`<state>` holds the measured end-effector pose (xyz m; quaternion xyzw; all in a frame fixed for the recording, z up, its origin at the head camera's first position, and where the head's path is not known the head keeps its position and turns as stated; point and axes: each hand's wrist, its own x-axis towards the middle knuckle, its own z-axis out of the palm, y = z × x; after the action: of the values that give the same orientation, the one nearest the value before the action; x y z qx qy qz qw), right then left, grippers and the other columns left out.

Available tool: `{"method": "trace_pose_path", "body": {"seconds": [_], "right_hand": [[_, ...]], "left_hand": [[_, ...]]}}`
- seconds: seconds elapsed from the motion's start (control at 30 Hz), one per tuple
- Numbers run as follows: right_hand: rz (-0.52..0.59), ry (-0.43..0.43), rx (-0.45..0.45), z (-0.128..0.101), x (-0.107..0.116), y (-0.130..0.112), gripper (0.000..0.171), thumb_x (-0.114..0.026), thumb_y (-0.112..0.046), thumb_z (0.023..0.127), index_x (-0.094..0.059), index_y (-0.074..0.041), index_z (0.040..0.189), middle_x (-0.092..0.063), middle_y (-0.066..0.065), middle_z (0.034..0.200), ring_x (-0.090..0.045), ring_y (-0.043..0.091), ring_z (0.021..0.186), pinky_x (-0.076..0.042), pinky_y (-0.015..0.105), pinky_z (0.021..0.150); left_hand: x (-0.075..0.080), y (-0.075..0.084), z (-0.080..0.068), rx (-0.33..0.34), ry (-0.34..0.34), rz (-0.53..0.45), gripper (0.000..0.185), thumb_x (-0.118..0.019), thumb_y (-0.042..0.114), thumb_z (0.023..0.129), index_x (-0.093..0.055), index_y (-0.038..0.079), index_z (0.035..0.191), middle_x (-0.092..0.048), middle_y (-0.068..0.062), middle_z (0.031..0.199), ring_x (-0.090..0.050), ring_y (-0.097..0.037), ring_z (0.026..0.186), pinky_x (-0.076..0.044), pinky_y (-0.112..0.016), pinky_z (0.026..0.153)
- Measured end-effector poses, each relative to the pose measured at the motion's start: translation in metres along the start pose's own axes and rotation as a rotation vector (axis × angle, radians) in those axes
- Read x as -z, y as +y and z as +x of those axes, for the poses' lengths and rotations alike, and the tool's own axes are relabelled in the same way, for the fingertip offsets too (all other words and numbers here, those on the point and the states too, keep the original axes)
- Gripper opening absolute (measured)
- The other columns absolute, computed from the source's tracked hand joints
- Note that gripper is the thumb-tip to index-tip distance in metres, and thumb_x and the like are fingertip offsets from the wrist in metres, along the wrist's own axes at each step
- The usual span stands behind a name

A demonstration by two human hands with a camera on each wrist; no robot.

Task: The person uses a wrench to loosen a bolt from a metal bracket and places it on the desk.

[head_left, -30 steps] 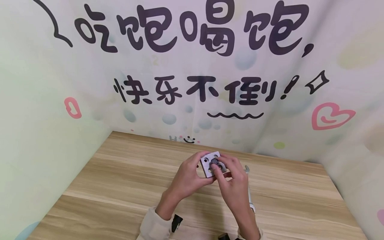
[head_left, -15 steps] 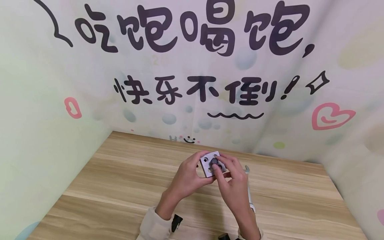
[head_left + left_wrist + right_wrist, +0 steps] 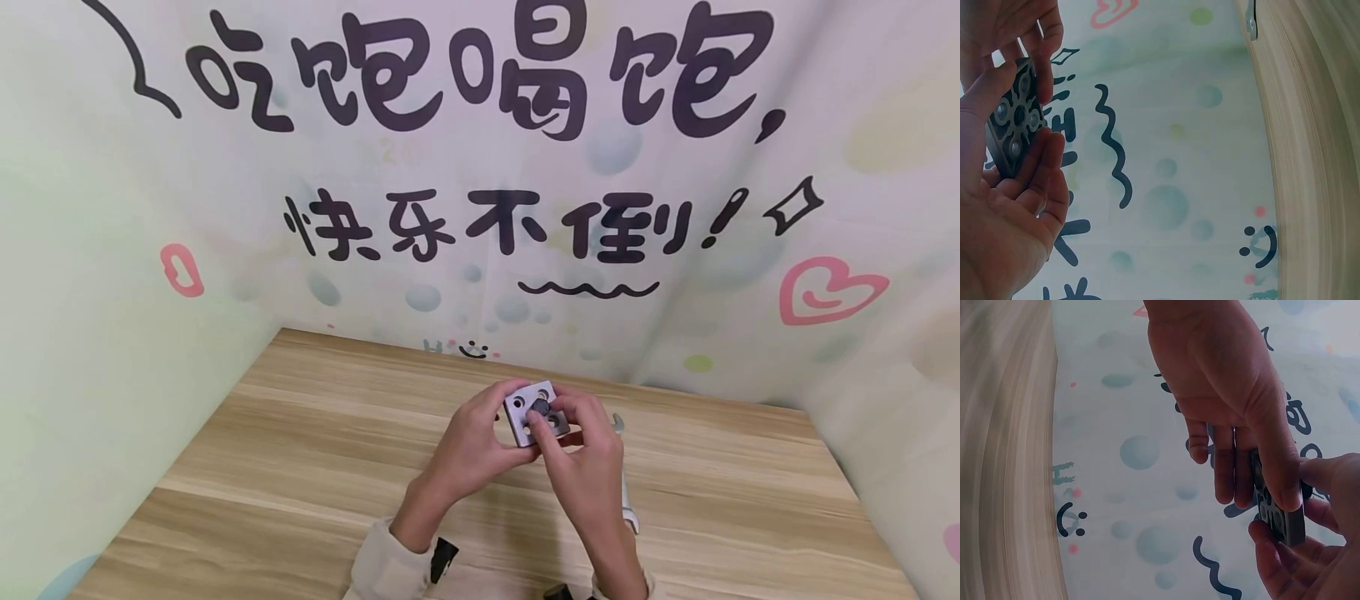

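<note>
A square grey metal plate (image 3: pixel 519 417) with round holes near its corners is tilted up between both hands. My left hand (image 3: pixel 467 437) grips its left and lower edges, thumb below and fingers behind. At the plate's centre stands a dark bolt (image 3: pixel 541 407), its head pinched by the thumb and index finger of my right hand (image 3: pixel 588 454). In the left wrist view the other face of the plate (image 3: pixel 1019 117) appears, dark, with several round metal spots. The right wrist view shows the plate edge-on, and the bolt is partly hidden by fingers there.
An open-ended wrench (image 3: pixel 628 515) lies on the wooden table (image 3: pixel 300 450), just right of the right hand and partly covered by it. Behind the table hangs a printed cloth (image 3: pixel 480 308) with dark lettering. Black wrist gear (image 3: pixel 443 559) shows at the left sleeve.
The plate and both hands have shifted very slightly to the right and down. My right thumb and index finger have turned a little around the bolt head.
</note>
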<state>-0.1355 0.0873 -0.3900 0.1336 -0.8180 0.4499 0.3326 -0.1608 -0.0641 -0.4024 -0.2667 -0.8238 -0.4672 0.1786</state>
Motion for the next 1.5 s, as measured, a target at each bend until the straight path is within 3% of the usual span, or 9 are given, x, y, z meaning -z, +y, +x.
{"method": "trace_pose_path", "body": {"seconds": [0.37, 0.73, 1.1, 1.5], "right_hand": [[-0.006, -0.005, 0.025, 0.0010, 0.0005, -0.0010, 0.020, -0.080, -0.005, 0.082, -0.069, -0.004, 0.099, -0.068, 0.008, 0.110, -0.064, 0.017, 0.085, -0.053, 0.017, 0.059], [-0.002, -0.025, 0.058, 0.0007, 0.0007, 0.0012, 0.021, -0.077, -0.003, 0.084, -0.071, -0.004, 0.104, -0.068, 0.009, 0.111, -0.064, 0.016, 0.086, -0.054, 0.025, 0.057], [-0.001, -0.043, 0.078, 0.0009, 0.0010, 0.0021, 0.024, -0.073, 0.000, 0.087, -0.072, -0.003, 0.111, -0.068, 0.011, 0.112, -0.066, 0.020, 0.089, -0.051, 0.018, 0.059], [0.000, -0.096, 0.052, 0.0018, 0.0036, 0.0027, 0.029, -0.073, -0.002, 0.087, -0.070, -0.004, 0.116, -0.066, 0.008, 0.114, -0.064, 0.017, 0.090, -0.054, 0.027, 0.059]], "left_hand": [[0.0006, -0.0001, 0.0000, 0.007, 0.001, 0.004, 0.069, -0.091, 0.015, 0.069, -0.057, 0.005, 0.129, -0.067, -0.005, 0.116, -0.061, -0.014, 0.093, -0.050, -0.026, 0.076], [0.0016, -0.0012, -0.0005, 0.009, 0.009, 0.005, 0.069, -0.090, 0.018, 0.070, -0.057, 0.006, 0.129, -0.067, -0.005, 0.117, -0.061, -0.013, 0.094, -0.051, -0.027, 0.077], [0.0026, -0.0007, -0.0002, 0.016, 0.013, 0.019, 0.068, -0.090, 0.018, 0.070, -0.057, 0.006, 0.128, -0.068, -0.005, 0.116, -0.060, -0.013, 0.090, -0.050, -0.025, 0.075], [0.0030, -0.0009, -0.0002, 0.039, 0.002, 0.010, 0.068, -0.090, 0.017, 0.071, -0.057, 0.006, 0.129, -0.067, -0.006, 0.118, -0.061, -0.013, 0.094, -0.050, -0.026, 0.075]]}}
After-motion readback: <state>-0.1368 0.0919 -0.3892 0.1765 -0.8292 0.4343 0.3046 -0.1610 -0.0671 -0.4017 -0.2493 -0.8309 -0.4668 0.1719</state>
